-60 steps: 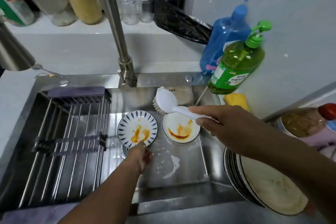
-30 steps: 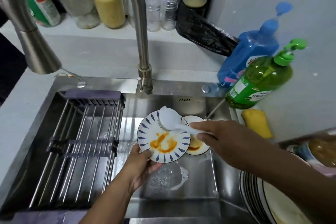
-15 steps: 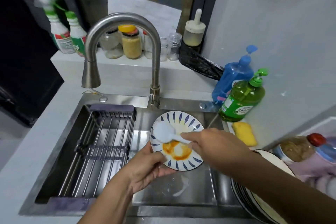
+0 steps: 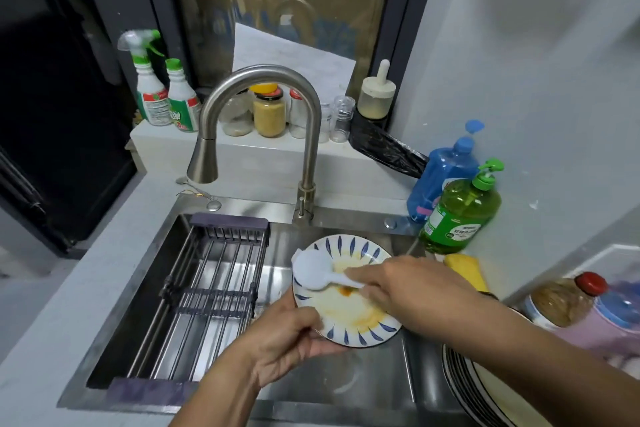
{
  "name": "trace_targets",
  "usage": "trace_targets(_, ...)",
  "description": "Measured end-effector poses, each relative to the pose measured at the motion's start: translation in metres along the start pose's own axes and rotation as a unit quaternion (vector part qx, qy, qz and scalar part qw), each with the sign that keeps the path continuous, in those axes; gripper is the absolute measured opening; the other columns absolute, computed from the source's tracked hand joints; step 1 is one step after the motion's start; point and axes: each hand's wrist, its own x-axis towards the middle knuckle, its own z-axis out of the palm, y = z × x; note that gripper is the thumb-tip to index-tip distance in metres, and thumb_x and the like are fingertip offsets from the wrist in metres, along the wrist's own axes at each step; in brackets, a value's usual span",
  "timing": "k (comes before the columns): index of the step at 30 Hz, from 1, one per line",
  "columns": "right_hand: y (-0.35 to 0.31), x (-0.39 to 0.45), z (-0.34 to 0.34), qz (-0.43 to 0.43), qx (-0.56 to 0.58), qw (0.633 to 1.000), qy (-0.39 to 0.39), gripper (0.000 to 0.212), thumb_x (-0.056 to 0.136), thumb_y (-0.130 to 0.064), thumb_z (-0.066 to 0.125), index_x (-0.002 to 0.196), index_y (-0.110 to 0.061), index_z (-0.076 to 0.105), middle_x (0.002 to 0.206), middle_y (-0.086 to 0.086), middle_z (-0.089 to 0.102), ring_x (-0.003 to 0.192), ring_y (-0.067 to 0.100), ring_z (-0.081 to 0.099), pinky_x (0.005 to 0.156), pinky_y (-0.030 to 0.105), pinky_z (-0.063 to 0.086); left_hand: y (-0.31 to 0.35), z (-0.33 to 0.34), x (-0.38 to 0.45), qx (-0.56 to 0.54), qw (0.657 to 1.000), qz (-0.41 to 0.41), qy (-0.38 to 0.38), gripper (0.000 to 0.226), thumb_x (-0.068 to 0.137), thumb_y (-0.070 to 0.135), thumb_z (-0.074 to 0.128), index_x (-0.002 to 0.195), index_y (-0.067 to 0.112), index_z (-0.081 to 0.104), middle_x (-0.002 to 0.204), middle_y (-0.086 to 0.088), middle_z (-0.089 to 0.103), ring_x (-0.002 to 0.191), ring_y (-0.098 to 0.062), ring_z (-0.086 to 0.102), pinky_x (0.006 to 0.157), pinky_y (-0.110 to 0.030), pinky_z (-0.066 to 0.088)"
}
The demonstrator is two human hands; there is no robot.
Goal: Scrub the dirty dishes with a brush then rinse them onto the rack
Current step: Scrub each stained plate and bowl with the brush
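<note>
My left hand [image 4: 280, 340] grips the near rim of a small white plate with blue petal marks [image 4: 349, 315], held tilted above the steel sink [image 4: 346, 381]. Smeared orange sauce covers its middle. My right hand [image 4: 408, 291] holds the handle of a white dish brush [image 4: 313, 270], whose head presses on the plate's upper left. A metal drying rack [image 4: 207, 288] spans the sink's left half with nothing on it. The second dirty plate is hidden behind the held one.
A curved steel faucet [image 4: 304, 135] rises behind the sink, no water running. Green [image 4: 460, 215] and blue [image 4: 440, 177] soap bottles and a yellow sponge [image 4: 464, 269] sit at the right. A stack of plates [image 4: 474, 392] leans at bottom right. Jars and spray bottles line the back ledge.
My left hand lifted the blue-patterned plate out of the sink toward me. The brush came down onto it and the sauce blot is now smeared. My head tipped up.
</note>
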Motion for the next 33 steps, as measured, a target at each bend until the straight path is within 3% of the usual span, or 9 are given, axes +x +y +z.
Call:
trace_targets(4, 0.009, 0.006, -0.005, 0.046, -0.055, 0.997, 0.022, 0.040, 0.107, -0.035, 0.035, 0.145, -0.049, 0.037, 0.126, 0.004, 0.059, 0.114, 0.033, 0.059, 0.085, 0.040, 0.049, -0.002, -0.004, -0.003, -0.010, 1.000, 0.009, 0.003, 0.058, 0.089, -0.026, 0.035, 0.135, 0.006, 0.052, 0.122, -0.025, 0.071, 0.105, -0.048, 0.070, 0.068, -0.056, 0.062)
trace_targets(7, 0.022, 0.005, -0.002, 0.088, -0.055, 0.993, 0.051, 0.035, 0.106, -0.033, 0.037, 0.137, -0.048, 0.042, 0.116, 0.000, 0.062, 0.103, 0.030, 0.063, 0.077, 0.039, 0.051, 0.002, -0.007, -0.003, -0.020, 0.999, 0.044, 0.023, 0.057, 0.089, -0.026, 0.035, 0.134, 0.006, 0.052, 0.117, -0.023, 0.073, 0.102, -0.048, 0.071, 0.067, -0.057, 0.062)
trace_targets(16, 0.018, -0.013, -0.003, 0.107, -0.029, 0.993, -0.029, 0.026, 0.105, -0.032, 0.042, 0.128, -0.036, 0.055, 0.119, 0.002, 0.065, 0.108, 0.026, 0.061, 0.080, 0.036, 0.047, 0.010, -0.005, 0.009, -0.049, 0.984, 0.139, 0.099, 0.058, 0.089, -0.026, 0.037, 0.131, 0.011, 0.051, 0.125, -0.020, 0.069, 0.101, -0.044, 0.073, 0.065, -0.053, 0.062)
trace_targets(19, 0.021, -0.003, -0.003, 0.131, -0.027, 0.991, 0.031, 0.030, 0.102, -0.025, 0.045, 0.128, -0.040, 0.052, 0.113, -0.001, 0.066, 0.099, 0.026, 0.063, 0.071, 0.034, 0.045, 0.006, 0.004, 0.010, -0.034, 0.988, 0.124, 0.079, 0.060, 0.089, -0.025, 0.037, 0.133, 0.012, 0.051, 0.126, -0.019, 0.070, 0.104, -0.044, 0.072, 0.070, -0.056, 0.062)
trace_targets(23, 0.019, 0.020, -0.004, 0.090, 0.075, 0.991, 0.059, 0.025, 0.099, -0.036, 0.046, 0.121, -0.046, 0.056, 0.101, -0.007, 0.065, 0.094, 0.025, 0.065, 0.078, 0.037, 0.054, -0.008, 0.019, 0.009, -0.023, 0.996, 0.084, 0.026, 0.065, 0.086, -0.027, 0.033, 0.136, 0.011, 0.052, 0.123, -0.021, 0.071, 0.105, -0.047, 0.071, 0.069, -0.056, 0.062)
trace_targets(26, 0.010, 0.022, 0.007, 0.046, 0.147, 0.988, 0.017, 0.034, 0.100, -0.043, 0.051, 0.132, -0.054, 0.055, 0.097, -0.010, 0.063, 0.084, 0.012, 0.062, 0.071, 0.028, 0.049, -0.009, 0.015, 0.009, -0.030, 0.997, 0.071, 0.007, 0.066, 0.086, -0.029, 0.032, 0.136, 0.009, 0.052, 0.121, -0.022, 0.072, 0.105, -0.046, 0.071, 0.070, -0.055, 0.062)
trace_targets(29, 0.013, 0.014, 0.014, -0.008, 0.184, 0.982, -0.034, 0.037, 0.099, -0.044, 0.057, 0.135, -0.053, 0.056, 0.101, -0.021, 0.066, 0.090, -0.001, 0.061, 0.082, 0.020, 0.048, -0.007, 0.005, 0.003, -0.050, 0.996, 0.064, -0.024, 0.063, 0.086, -0.029, 0.046, 0.139, 0.005, 0.051, 0.125, -0.028, 0.068, 0.109, -0.048, 0.069, 0.077, -0.059, 0.061)
trace_targets(31, 0.020, 0.007, 0.010, -0.024, 0.187, 0.980, -0.070, 0.035, 0.100, -0.042, 0.057, 0.134, -0.050, 0.059, 0.077, -0.033, 0.060, 0.074, -0.014, 0.054, 0.069, 0.004, 0.037, -0.005, 0.003, -0.001, -0.089, 0.993, 0.061, -0.039, 0.058, 0.084, -0.013, 0.070, 0.137, 0.000, 0.051, 0.126, -0.030, 0.067, 0.110, -0.049, 0.068, 0.078, -0.061, 0.061)
trace_targets(33, 0.029, -0.002, 0.007, -0.026, 0.169, 0.980, -0.103, 0.033, 0.100, -0.040, 0.057, 0.131, -0.053, 0.060, 0.071, -0.039, 0.057, 0.073, -0.013, 0.055, 0.067, 0.006, 0.038, -0.001, 0.003, -0.001, -0.112, 0.992, 0.046, -0.016, 0.051, 0.091, 0.022, 0.071, 0.132, -0.003, 0.054, 0.122, -0.030, 0.069, 0.108, -0.047, 0.070, 0.076, -0.064, 0.060)
